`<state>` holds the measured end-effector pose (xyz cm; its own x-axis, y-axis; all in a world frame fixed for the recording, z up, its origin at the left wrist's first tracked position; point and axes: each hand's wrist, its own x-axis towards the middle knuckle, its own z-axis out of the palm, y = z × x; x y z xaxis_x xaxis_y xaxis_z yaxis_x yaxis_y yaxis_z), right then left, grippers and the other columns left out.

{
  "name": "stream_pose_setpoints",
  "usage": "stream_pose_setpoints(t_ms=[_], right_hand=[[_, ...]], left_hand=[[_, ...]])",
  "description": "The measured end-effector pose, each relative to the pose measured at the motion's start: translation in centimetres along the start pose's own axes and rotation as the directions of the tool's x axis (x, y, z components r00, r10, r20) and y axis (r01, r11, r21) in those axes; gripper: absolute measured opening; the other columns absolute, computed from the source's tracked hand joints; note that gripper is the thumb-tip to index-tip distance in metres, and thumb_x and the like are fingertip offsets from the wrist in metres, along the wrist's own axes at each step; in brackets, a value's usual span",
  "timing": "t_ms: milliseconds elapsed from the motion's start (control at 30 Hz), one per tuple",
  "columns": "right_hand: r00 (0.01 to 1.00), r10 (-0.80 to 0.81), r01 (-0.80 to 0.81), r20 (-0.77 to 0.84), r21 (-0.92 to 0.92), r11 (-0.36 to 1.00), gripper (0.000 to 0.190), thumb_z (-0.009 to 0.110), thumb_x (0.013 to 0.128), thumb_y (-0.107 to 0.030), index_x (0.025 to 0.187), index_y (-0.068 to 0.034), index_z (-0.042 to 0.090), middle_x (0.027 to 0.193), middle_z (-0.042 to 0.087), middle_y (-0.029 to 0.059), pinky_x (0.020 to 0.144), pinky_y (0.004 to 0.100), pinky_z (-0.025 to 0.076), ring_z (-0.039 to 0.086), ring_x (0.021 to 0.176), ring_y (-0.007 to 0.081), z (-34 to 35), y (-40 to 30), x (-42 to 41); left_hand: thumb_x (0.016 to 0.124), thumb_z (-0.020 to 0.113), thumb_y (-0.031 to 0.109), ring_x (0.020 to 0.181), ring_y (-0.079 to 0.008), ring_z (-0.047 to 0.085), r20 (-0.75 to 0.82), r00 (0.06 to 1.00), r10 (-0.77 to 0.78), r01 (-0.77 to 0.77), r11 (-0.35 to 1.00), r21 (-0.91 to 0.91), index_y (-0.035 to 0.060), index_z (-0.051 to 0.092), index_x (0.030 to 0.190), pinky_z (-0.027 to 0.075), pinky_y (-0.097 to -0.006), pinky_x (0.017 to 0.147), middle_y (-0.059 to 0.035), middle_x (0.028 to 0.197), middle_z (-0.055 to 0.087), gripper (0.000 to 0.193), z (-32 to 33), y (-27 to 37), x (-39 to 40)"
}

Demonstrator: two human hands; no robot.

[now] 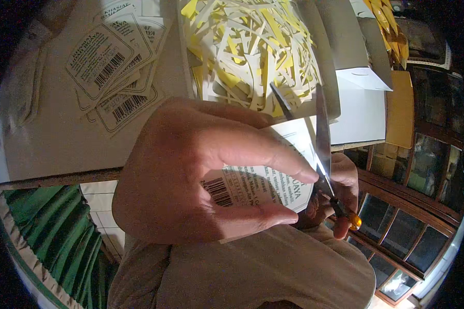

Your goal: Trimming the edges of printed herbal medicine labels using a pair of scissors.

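My left hand [170,166] pinches a printed paper label [294,189] with a barcode and writing on it. Its index finger lies over the label's face, and the thumb rests along the lower edge. Partly hidden behind the label, my right hand [344,177] grips a pair of scissors [322,139]. Their blades point away from me and are spread apart. The label's corner lies between them, with one blade in front of the paper and the other [281,99] showing beyond it. Dark handles with an orange-lit end show at my right fingers.
A box [332,104] beyond my hands holds many white and yellow paper strips [251,50]. At the left, several printed labels [104,61] lie overlapped on the table [62,154]. White paper [357,116] and brown cardboard [400,108] are at the right. A green curtain [54,231] hangs lower left.
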<state>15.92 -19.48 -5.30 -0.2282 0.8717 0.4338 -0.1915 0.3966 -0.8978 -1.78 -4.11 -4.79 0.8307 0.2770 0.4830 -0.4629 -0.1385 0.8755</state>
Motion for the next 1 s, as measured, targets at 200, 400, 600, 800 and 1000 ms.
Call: stream_pose_setpoints(t_ms=[200, 400, 600, 800, 1000], right_hand=[[0.984, -0.021, 0.018, -0.176, -0.017, 1.000, 0.073, 0.077, 0.053, -0.033, 0.108, 0.002, 0.044, 0.053, 0.052, 0.0066, 0.050, 0.0347, 0.046, 0.055, 0.053, 0.0244, 1.0, 0.2, -0.8], [0.993, 0.120, -0.120, 0.011, 0.010, 0.993, 0.054, 0.077, 0.052, -0.036, 0.075, 0.004, 0.048, 0.054, 0.053, 0.0073, 0.049, 0.0339, 0.046, 0.057, 0.055, 0.0255, -0.2, 0.0, 0.1], [0.985, 0.172, -0.171, 0.019, -0.066, 0.983, 0.051, 0.077, 0.051, -0.038, 0.066, 0.002, 0.048, 0.052, 0.052, 0.0068, 0.048, 0.0339, 0.046, 0.056, 0.055, 0.0262, 0.1, -0.3, 0.5], [0.978, 0.161, -0.154, -0.132, 0.063, 0.986, 0.068, 0.076, 0.053, -0.035, 0.101, 0.002, 0.046, 0.052, 0.052, 0.0069, 0.049, 0.0341, 0.046, 0.055, 0.052, 0.0245, 0.4, -0.6, 0.4], [0.999, 0.042, -0.042, -0.022, -0.006, 0.999, 0.087, 0.076, 0.054, -0.034, 0.124, -0.008, 0.032, 0.052, 0.052, 0.0060, 0.049, 0.0339, 0.047, 0.054, 0.050, 0.0213, 0.2, 0.1, 0.2]], left_hand=[[0.056, 0.071, 0.002, 0.068, -0.0202, 0.061, 0.003, 0.998, -0.060, 0.061, 0.996, -0.061, -0.0014, 0.060, 0.089, 0.047, -0.0266, 0.061, -0.0140, 0.077, 0.061, 0.035, 0.1, -0.2, -0.3], [0.057, 0.070, 0.002, 0.069, -0.0206, 0.061, -0.011, 1.000, -0.007, 0.006, 0.999, -0.044, -0.0024, 0.059, 0.090, 0.047, -0.0270, 0.063, -0.0142, 0.078, 0.061, 0.035, 0.1, 0.0, -0.2], [0.057, 0.072, 0.004, 0.071, -0.0212, 0.061, -0.021, 0.999, -0.026, 0.025, 1.000, -0.012, -0.0007, 0.061, 0.089, 0.047, -0.0273, 0.065, -0.0140, 0.079, 0.061, 0.035, 0.0, 0.3, -0.1], [0.056, 0.073, 0.005, 0.071, -0.0208, 0.061, -0.057, 0.997, -0.055, 0.052, 0.998, -0.045, 0.0007, 0.062, 0.087, 0.047, -0.0277, 0.066, -0.0138, 0.079, 0.062, 0.033, 0.4, 0.2, -0.1], [0.055, 0.073, 0.006, 0.070, -0.0203, 0.061, -0.074, 0.996, -0.039, 0.035, 0.998, -0.053, 0.0003, 0.062, 0.086, 0.047, -0.0269, 0.065, -0.0138, 0.078, 0.062, 0.033, 0.5, 0.2, 0.0]])
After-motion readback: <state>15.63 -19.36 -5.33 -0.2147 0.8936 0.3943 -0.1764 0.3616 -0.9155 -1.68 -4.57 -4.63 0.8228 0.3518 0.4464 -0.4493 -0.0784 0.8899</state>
